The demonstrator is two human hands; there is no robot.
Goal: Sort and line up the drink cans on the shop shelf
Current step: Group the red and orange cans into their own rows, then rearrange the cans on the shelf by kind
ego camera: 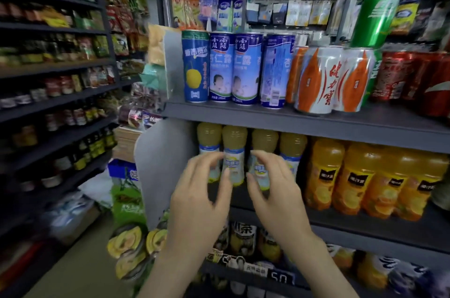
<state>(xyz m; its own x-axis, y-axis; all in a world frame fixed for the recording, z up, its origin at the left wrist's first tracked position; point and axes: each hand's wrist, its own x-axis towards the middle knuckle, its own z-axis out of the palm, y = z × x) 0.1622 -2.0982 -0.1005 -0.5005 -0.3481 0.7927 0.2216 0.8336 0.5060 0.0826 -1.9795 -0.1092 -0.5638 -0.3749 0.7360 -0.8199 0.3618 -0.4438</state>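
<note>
On the dark shelf stands a row of cans. At its left is a blue can with a yellow fruit, then three tall blue-and-white cans, white-and-orange cans and red cans. A green can lies tilted on top of the white-and-orange ones. My left hand and right hand hover side by side below that shelf, in front of the bottles. Their fingers are loosely curved and hold nothing.
Pale yellow juice bottles and orange juice bottles fill the shelf below. More drinks sit lower down. A grey end panel closes the shelf's left side. Snack shelves line the aisle to the left.
</note>
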